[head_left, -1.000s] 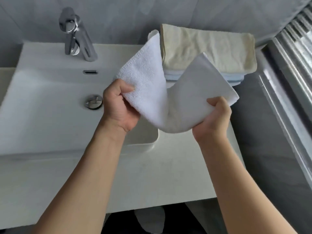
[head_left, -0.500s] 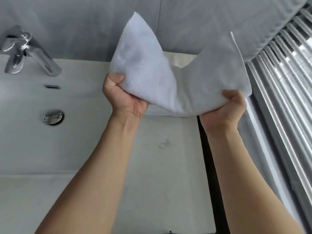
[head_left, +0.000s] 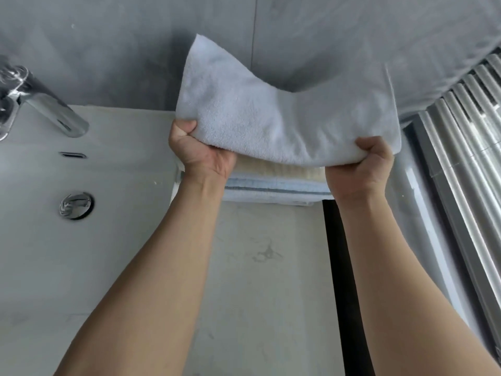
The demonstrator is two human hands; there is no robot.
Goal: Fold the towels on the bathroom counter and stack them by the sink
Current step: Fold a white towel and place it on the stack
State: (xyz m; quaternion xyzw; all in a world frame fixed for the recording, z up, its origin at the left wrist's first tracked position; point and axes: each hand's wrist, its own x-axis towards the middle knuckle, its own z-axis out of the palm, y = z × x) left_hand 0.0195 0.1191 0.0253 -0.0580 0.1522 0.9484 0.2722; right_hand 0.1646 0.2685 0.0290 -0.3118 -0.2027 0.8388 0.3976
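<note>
Presently, a folded white towel (head_left: 276, 118) is gripped at its two near corners by the left hand (head_left: 202, 156) and right hand (head_left: 357, 169), held above the stack (head_left: 276, 183) at the counter's (head_left: 271, 267) back edge beside the sink (head_left: 81, 240), evidently for level placement.

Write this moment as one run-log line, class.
left hand: grips white towel | right hand: grips same towel | towel: above stack of folded towels, not yet released | stack: beside sink

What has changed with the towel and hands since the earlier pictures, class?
Both hands, left and right, carried the white towel away from the sink to above the stack. Both grips stayed; the stack stayed put.
</note>
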